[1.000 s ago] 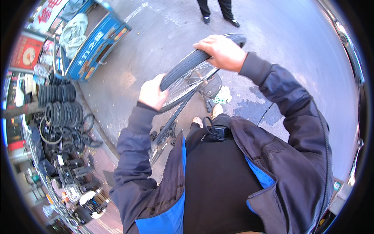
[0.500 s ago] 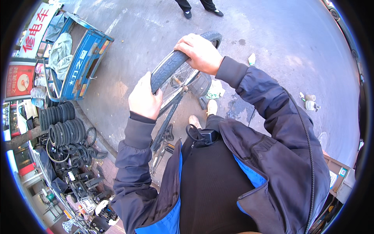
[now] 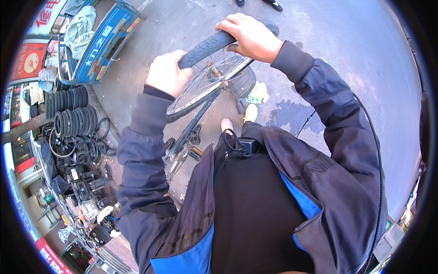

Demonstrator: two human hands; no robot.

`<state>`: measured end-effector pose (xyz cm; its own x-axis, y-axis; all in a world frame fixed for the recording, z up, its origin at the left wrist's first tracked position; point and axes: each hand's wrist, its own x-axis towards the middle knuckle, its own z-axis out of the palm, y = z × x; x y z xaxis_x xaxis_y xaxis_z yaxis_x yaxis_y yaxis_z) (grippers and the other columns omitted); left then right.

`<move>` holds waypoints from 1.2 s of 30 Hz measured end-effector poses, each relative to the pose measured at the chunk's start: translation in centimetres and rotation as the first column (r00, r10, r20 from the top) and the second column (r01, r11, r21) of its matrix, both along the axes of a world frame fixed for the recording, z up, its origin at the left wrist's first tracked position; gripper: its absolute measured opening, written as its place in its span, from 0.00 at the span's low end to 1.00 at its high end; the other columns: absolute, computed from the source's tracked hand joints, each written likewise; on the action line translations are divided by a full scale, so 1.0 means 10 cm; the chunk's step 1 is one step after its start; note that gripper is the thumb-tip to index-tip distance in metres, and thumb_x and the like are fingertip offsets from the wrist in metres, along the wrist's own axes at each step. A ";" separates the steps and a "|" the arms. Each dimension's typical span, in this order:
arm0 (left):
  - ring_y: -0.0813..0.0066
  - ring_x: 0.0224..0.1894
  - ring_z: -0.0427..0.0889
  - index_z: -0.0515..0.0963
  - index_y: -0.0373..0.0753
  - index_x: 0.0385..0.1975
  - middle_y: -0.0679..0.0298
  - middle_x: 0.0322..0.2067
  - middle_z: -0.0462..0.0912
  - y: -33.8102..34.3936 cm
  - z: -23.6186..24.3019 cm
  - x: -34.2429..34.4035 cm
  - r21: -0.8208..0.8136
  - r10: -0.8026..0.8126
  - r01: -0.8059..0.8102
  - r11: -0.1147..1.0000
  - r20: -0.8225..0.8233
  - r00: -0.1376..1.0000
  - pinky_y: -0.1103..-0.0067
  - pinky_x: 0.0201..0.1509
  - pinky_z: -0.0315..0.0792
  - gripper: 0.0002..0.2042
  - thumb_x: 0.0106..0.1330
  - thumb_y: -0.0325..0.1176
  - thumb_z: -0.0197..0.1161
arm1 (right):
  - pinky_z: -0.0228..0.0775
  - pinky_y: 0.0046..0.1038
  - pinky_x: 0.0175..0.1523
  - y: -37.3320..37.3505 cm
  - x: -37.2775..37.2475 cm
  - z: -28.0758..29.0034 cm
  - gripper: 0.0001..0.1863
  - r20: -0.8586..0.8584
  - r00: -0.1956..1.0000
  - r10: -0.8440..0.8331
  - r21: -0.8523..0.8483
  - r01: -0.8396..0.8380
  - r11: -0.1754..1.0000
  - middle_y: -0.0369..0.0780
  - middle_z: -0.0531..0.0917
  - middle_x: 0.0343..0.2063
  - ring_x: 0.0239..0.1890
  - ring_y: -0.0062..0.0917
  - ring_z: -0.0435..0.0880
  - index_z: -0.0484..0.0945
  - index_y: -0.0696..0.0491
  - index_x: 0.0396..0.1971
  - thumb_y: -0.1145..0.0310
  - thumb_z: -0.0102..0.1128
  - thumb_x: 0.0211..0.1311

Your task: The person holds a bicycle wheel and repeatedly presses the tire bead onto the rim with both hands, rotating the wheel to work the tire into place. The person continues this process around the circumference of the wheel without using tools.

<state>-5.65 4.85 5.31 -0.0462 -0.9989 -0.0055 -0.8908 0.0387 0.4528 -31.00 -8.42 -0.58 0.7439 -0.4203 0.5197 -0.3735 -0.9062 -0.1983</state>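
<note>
A bicycle wheel with a black treaded tire (image 3: 209,47) is in front of me, its spokes and hub below my hands. My left hand (image 3: 168,74) is closed around the near left part of the tire, thumb along the inner side. Farther along and to the right, my right hand (image 3: 253,39) grips over the top of the tire, with its thumb underneath. The bicycle frame (image 3: 195,119) runs down from the hub toward a pedal (image 3: 195,153) beside my left leg. A grey basket-like part (image 3: 242,83) is just beyond the hub, partly behind the wheel.
A blue cargo tricycle (image 3: 98,51) stands at the far left. Nearer are stacked tires (image 3: 75,121) and assorted parts. A crumpled white-green cloth (image 3: 258,93) lies by my shoes, beside a wet patch (image 3: 289,119). Another person's shoes (image 3: 273,4) show at the top.
Both hands have moved up in the view and a little farther apart on the tire. More spokes show beneath them. The whole view has shifted, too.
</note>
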 end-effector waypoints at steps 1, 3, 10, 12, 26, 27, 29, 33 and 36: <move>0.45 0.39 0.90 0.88 0.34 0.43 0.43 0.33 0.88 -0.04 0.03 0.06 0.038 -0.033 0.034 0.999 -0.031 0.999 0.61 0.48 0.82 0.14 0.60 0.34 0.74 | 0.78 0.40 0.63 0.05 0.01 -0.06 0.26 0.025 0.999 -0.030 -0.062 0.032 0.998 0.45 0.84 0.51 0.55 0.44 0.83 0.81 0.54 0.56 0.73 0.80 0.57; 0.48 0.35 0.89 0.87 0.33 0.42 0.44 0.30 0.86 -0.12 0.06 0.13 0.160 -0.044 0.054 0.986 -0.064 0.997 0.63 0.46 0.80 0.14 0.61 0.34 0.75 | 0.77 0.40 0.64 0.10 0.01 -0.14 0.28 0.063 0.996 -0.067 -0.105 0.073 0.992 0.45 0.84 0.52 0.56 0.44 0.83 0.80 0.54 0.59 0.74 0.79 0.58; 0.64 0.34 0.86 0.87 0.33 0.48 0.54 0.31 0.87 -0.22 0.06 0.19 0.242 -0.117 0.130 0.962 -0.070 0.991 0.69 0.47 0.78 0.18 0.64 0.39 0.77 | 0.81 0.41 0.57 -0.17 -0.04 0.17 0.23 -0.167 0.986 0.008 0.187 0.024 0.982 0.47 0.88 0.45 0.49 0.42 0.89 0.83 0.54 0.55 0.71 0.77 0.60; 0.66 0.34 0.86 0.86 0.34 0.51 0.56 0.32 0.88 -0.22 0.04 0.14 0.191 -0.125 0.134 0.972 -0.058 0.990 0.70 0.47 0.78 0.20 0.65 0.40 0.78 | 0.81 0.41 0.56 -0.30 0.03 0.36 0.24 -0.384 0.922 0.044 0.347 0.100 0.933 0.48 0.88 0.45 0.48 0.41 0.90 0.83 0.55 0.55 0.70 0.79 0.59; 0.47 0.39 0.91 0.84 0.35 0.49 0.48 0.33 0.89 -0.22 -0.15 -0.19 -0.130 -0.104 0.115 0.985 0.088 0.991 0.63 0.45 0.82 0.19 0.66 0.43 0.76 | 0.78 0.42 0.61 -0.17 -0.41 -0.39 0.26 0.070 0.980 -0.188 -0.004 0.189 0.982 0.45 0.84 0.53 0.57 0.45 0.84 0.78 0.53 0.60 0.78 0.69 0.59; 0.47 0.38 0.91 0.84 0.36 0.49 0.48 0.34 0.89 -0.24 -0.16 -0.24 -0.160 -0.110 0.122 0.980 0.079 0.991 0.63 0.45 0.82 0.19 0.66 0.43 0.76 | 0.78 0.42 0.61 -0.19 -0.43 -0.40 0.25 0.089 0.980 -0.180 0.002 0.180 0.984 0.45 0.84 0.53 0.57 0.45 0.84 0.78 0.53 0.59 0.78 0.68 0.60; 0.47 0.38 0.91 0.84 0.36 0.50 0.49 0.34 0.89 -0.31 -0.20 -0.38 -0.229 -0.126 0.136 0.964 0.056 0.990 0.62 0.45 0.83 0.19 0.66 0.43 0.75 | 0.80 0.42 0.60 -0.27 -0.46 -0.33 0.23 0.012 0.989 -0.147 0.020 0.146 0.989 0.46 0.85 0.49 0.54 0.45 0.86 0.79 0.53 0.58 0.77 0.68 0.62; 0.50 0.43 0.91 0.83 0.39 0.49 0.52 0.39 0.90 -0.63 -0.23 -0.68 -0.249 -0.142 0.174 0.953 0.140 0.980 0.61 0.51 0.84 0.19 0.68 0.46 0.71 | 0.83 0.40 0.55 -0.56 -0.45 0.09 0.22 -0.254 0.967 -0.014 0.200 0.066 0.978 0.50 0.90 0.42 0.45 0.44 0.92 0.83 0.55 0.58 0.76 0.73 0.63; 0.51 0.43 0.90 0.84 0.39 0.43 0.53 0.39 0.89 -0.79 -0.23 -0.79 -0.305 -0.126 0.186 0.934 0.207 0.970 0.60 0.53 0.84 0.16 0.68 0.46 0.69 | 0.77 0.46 0.43 -0.77 -0.43 0.41 0.10 -0.292 0.947 0.136 0.383 -0.014 0.924 0.53 0.87 0.30 0.35 0.51 0.87 0.86 0.58 0.37 0.74 0.71 0.52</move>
